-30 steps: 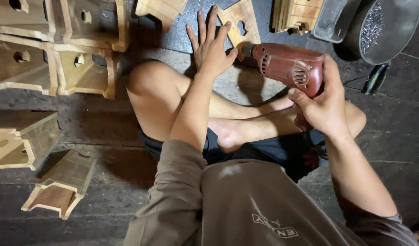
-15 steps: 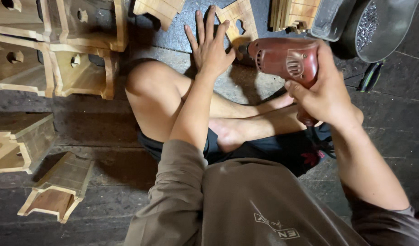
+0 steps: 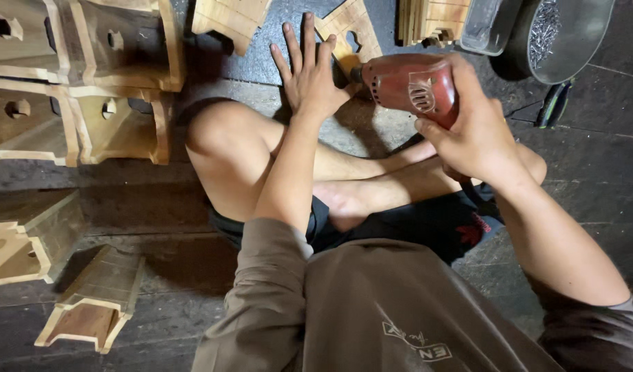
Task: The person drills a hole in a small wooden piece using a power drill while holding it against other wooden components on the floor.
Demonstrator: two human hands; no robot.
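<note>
Upper centre: left hand [image 3: 309, 72] spread flat on one wooden cutout [image 3: 351, 31]; right hand [image 3: 478, 131] grips one red drill [image 3: 409, 79]; five wooden boxes [image 3: 117, 127] at left.

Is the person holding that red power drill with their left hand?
No, the red drill is gripped by the right hand, while the left hand lies flat, fingers spread, on the wooden piece.
</note>
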